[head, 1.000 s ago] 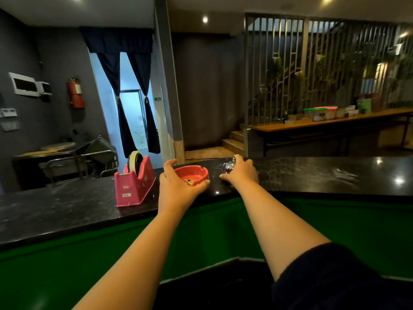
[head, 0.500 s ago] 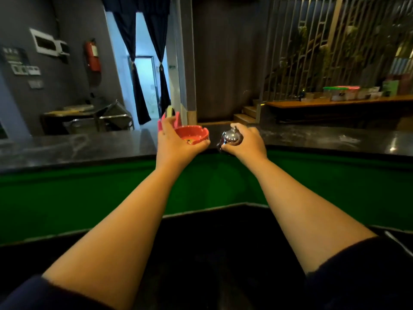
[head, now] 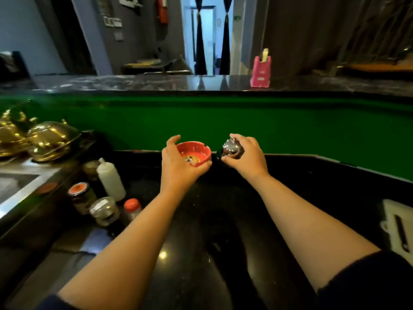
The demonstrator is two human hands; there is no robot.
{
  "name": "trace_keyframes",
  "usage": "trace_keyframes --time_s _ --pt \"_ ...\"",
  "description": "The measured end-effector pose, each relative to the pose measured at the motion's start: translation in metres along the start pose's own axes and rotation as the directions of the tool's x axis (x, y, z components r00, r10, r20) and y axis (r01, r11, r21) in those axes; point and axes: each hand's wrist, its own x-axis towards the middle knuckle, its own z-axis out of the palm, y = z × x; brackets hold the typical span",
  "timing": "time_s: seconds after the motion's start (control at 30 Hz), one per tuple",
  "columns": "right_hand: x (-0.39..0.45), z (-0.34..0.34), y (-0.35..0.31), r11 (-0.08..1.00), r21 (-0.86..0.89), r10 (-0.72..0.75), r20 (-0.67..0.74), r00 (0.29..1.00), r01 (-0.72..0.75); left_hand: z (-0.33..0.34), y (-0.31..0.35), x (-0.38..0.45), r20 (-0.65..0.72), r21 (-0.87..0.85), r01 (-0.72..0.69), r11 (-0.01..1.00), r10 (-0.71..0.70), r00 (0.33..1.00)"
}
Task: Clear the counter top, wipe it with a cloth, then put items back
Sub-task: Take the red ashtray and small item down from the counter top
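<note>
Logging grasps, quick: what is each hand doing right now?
Left hand: closed around the red ashtray, holding it.
Right hand: closed around the shiny metal bell, holding it.

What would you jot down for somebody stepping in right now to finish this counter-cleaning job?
Left hand: grip closed around the red ashtray, ash inside, held above the lower black counter.
Right hand: grip closed on the shiny metal bell, also held over the lower counter.
Upper counter top: only the pink tape dispenser stands there.
Done: two items lifted off.
Left: set both down, remove the dispenser, wipe the top, return everything. No cloth in view.
</note>
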Motion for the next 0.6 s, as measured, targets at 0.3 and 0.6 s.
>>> trace_keyframes --time_s 0.3,0.6 --pt "-0.014 0.131 -0.025 0.994 0.068 -0.102 0.255 0.962 0.087 -0.057 -0.102 -0.02 -0.093 0.247 0.149 0.958 -0.13 0.987" --pt "0.034 0.242 -0.035 0.983 0.168 -0.146 0.426 0.893 0.081 -0.081 -0.15 0.046 -0.179 0.329 0.255 0.909 -0.205 0.962"
